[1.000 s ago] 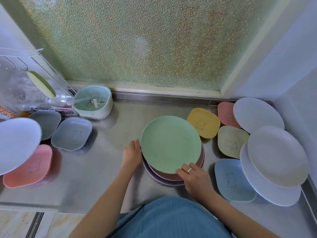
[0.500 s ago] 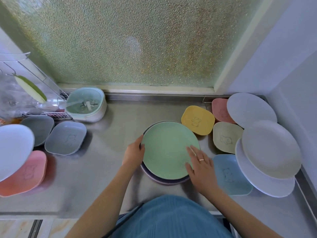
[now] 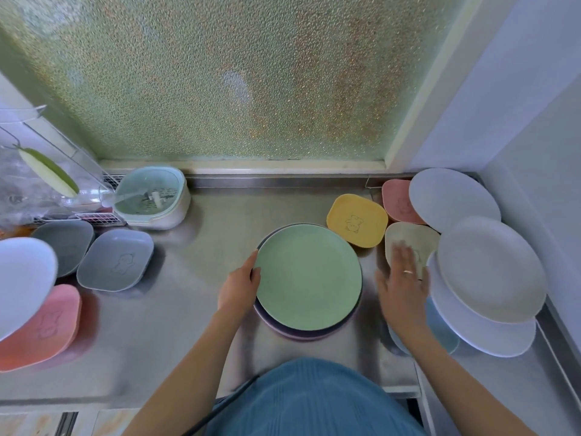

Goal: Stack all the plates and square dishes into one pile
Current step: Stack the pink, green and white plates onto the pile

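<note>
From the head view, your left hand (image 3: 240, 286) rests against the left rim of the green plate (image 3: 309, 275), fingers together and curled onto its edge. That plate tops a small pile on the steel counter (image 3: 176, 309), with a purple plate (image 3: 301, 334) showing beneath. Your right hand (image 3: 402, 289) hovers flat, fingers spread and holding nothing, over the beige square dish (image 3: 408, 239) and the blue square dish (image 3: 443, 333). Just beyond sits the yellow square dish (image 3: 356, 220). Three pale round plates (image 3: 489, 269) overlap at the right. Grey dishes (image 3: 116, 259) and a pink dish (image 3: 44, 328) lie well apart on the left.
</note>
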`<state>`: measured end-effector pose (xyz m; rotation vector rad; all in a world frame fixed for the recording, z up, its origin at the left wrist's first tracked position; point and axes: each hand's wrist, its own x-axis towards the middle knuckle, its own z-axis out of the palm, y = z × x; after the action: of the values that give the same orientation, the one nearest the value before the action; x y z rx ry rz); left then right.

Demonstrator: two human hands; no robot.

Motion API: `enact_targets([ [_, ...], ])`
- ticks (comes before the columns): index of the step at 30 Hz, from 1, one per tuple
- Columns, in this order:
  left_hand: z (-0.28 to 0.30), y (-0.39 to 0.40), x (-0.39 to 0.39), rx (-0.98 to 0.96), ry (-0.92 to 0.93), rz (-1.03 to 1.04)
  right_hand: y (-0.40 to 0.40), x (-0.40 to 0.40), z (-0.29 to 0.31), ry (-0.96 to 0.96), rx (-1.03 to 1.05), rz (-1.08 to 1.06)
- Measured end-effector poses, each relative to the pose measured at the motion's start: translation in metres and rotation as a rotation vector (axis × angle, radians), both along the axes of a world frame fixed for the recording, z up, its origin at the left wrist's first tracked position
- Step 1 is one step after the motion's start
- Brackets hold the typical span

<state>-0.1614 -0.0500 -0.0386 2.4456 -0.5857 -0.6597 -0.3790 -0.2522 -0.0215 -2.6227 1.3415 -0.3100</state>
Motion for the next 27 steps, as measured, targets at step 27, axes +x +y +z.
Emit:
enact_targets([
  [27,0.003,0.001,0.002,0.015,0.053,0.01,0.042,0.038,0.021,-0.565,-0.085,0.288],
])
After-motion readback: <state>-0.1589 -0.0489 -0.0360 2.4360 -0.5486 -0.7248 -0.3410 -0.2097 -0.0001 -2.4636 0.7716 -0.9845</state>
